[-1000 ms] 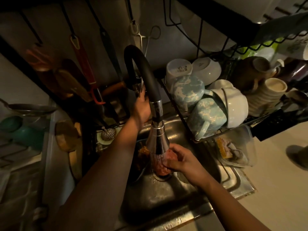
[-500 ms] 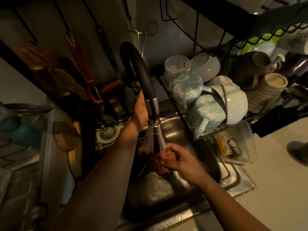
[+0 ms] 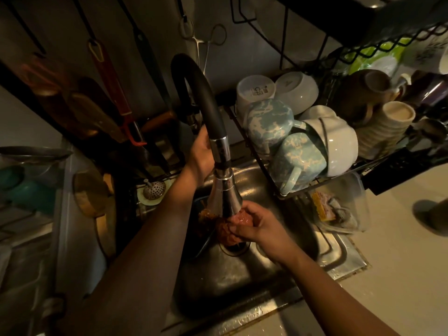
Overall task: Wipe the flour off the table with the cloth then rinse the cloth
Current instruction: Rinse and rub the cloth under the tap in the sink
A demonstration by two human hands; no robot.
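My right hand (image 3: pixel 260 226) squeezes a bunched reddish cloth (image 3: pixel 226 232) directly under the chrome spray head of the black-hosed tap (image 3: pixel 224 190), over the drain of the steel sink (image 3: pixel 218 282). My left hand (image 3: pixel 202 154) reaches behind the tap's neck at its base; its fingers are hidden by the tap, so what they grip does not show. The cloth looks wet and hangs partly below my fingers.
A wire rack (image 3: pixel 315 183) right of the sink holds blue marbled mugs (image 3: pixel 298 161), white bowls and stacked cups. A clear tub with a sponge (image 3: pixel 339 207) sits below it. Utensils hang on the back wall; a strainer plug (image 3: pixel 153 190) lies left of the sink.
My right hand has lifted the cloth closer to the spray head. The left hand stays behind the tap.
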